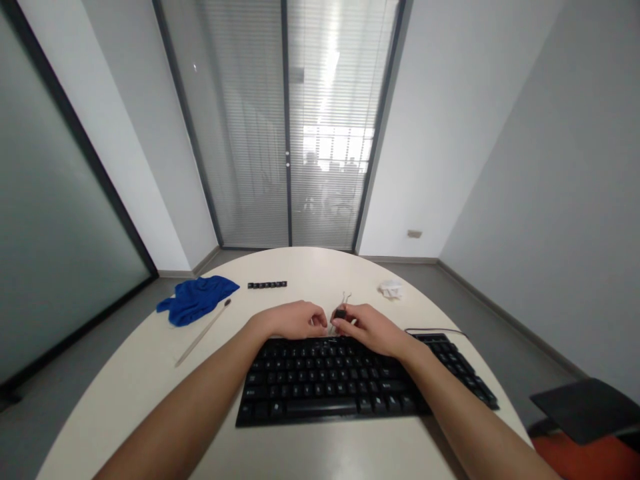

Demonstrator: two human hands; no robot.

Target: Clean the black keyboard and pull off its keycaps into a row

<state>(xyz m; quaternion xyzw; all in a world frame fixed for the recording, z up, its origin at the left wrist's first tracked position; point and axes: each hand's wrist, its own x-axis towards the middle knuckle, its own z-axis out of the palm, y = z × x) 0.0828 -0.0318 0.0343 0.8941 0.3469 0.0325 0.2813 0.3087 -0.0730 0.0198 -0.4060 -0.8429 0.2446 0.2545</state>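
A black keyboard (320, 380) lies across the near part of the table, under my forearms. At its back edge, my right hand (370, 327) is closed on a small wire keycap puller (346, 297), its thin prongs pointing away from me. A small black piece (340, 313), which looks like a keycap, shows at the same fingertips. My left hand (300, 320) is close beside it, fingers curled inward; whatever they pinch, if anything, is hidden. Farther back, several black keycaps (267, 285) stand in a row.
A blue cloth (200, 299) and a long-handled brush (203, 333) lie at the left of the round pale table (135, 393). A crumpled white tissue (391, 289) sits at the back right. The keyboard's cable (435, 329) runs behind it. A chair (590, 420) stands at the lower right.
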